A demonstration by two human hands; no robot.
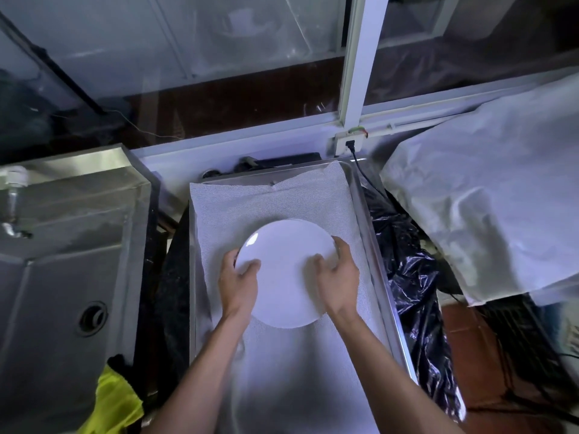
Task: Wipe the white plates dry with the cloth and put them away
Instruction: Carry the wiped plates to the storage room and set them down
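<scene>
Right, both hands are on one white plate, held over the metal tray with its pale textured liner — and what looks like another rim peeks out just behind the plate's far edge, so it may well be a stack rather than a single piece; hard to say for sure. No wiping going on at this instant. The yellow cloth sits well apart at the lower left, draped near the edge of the steel sink, and neither hand is touching it. My read: this plate is at the putting-away end of things, being set down on or lifted from the lined tray, and I cannot tell which. No other plates waiting to be dried are visible, so how much is left is unclear.

Now the hands. Left hand grips the plate's near-left rim — thumb curled over the top face, fingers tucked under and out of sight. Right hand holds the right rim, thumb lying across the top, fingers wrapped round the far-right edge. Both forearms reach in from below, roughly parallel, wrists fairly straight. The plate sits close to level between them, tilted slightly toward the camera.
</scene>
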